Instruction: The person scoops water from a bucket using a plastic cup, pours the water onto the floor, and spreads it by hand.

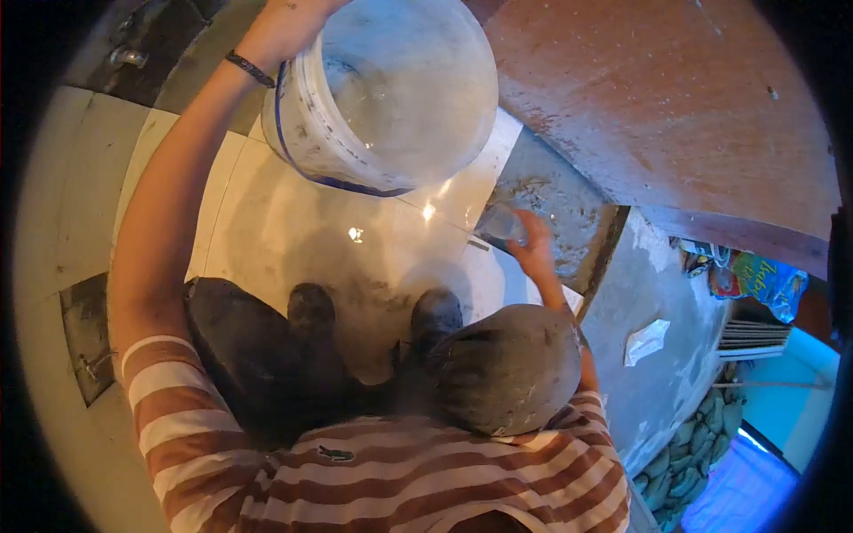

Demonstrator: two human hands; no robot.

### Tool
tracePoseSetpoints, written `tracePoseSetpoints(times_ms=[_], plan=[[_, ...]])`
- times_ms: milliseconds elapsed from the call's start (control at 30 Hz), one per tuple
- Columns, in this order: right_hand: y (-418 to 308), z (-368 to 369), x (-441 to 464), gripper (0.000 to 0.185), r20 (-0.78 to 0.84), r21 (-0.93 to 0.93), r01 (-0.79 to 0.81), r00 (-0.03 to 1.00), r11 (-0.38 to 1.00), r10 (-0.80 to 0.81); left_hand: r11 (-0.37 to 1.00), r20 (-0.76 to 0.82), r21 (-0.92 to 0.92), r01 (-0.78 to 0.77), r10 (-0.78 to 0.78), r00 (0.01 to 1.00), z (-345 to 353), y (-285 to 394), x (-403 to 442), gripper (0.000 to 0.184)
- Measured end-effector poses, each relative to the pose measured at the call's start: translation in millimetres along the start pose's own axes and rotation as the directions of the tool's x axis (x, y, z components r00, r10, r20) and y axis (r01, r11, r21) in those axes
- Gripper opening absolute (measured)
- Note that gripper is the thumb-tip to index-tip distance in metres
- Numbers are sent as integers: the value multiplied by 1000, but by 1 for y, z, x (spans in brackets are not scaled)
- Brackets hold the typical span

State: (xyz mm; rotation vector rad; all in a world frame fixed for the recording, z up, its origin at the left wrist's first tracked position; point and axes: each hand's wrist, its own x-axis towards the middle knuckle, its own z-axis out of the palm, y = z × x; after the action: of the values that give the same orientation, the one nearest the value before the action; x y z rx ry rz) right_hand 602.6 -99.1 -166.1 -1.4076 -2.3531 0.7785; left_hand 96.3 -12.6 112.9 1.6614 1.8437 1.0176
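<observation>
My left hand (289, 31) reaches far forward and grips the edge of a whitish plastic bucket (311, 133); its fingertips are out of sight. The bucket has a dark blue stripe, and its wide side tilts toward me. Grey residue smears it. In my right hand (533, 244) is a small clear plastic cup (503, 224), the fingers curled round it. The cup is low over a rough grey wet-looking patch (551, 213) of floor without tiles. What the cup contains cannot be made out.
Glossy pale tiles (240, 213) lie under my feet. A reddish-brown panel (657, 98) rises at the right. Beyond the bare concrete (613, 329) are a white scrap (647, 342), a colourful printed bag (769, 284), stacked tiles (753, 338) and a heap of filled sacks (693, 453).
</observation>
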Motion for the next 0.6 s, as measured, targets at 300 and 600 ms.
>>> tracePoseSetpoints(times_ms=[300,600], plan=[[-178,-163,87,67,-75,-263,193,973,945,-219,996,17,94,8,-10,1000,2,19,-9,44],[-249,-141,206,54,48,-747,400,829,531,-557,954,-22,273,-124,135,991,30,-17,10,53]])
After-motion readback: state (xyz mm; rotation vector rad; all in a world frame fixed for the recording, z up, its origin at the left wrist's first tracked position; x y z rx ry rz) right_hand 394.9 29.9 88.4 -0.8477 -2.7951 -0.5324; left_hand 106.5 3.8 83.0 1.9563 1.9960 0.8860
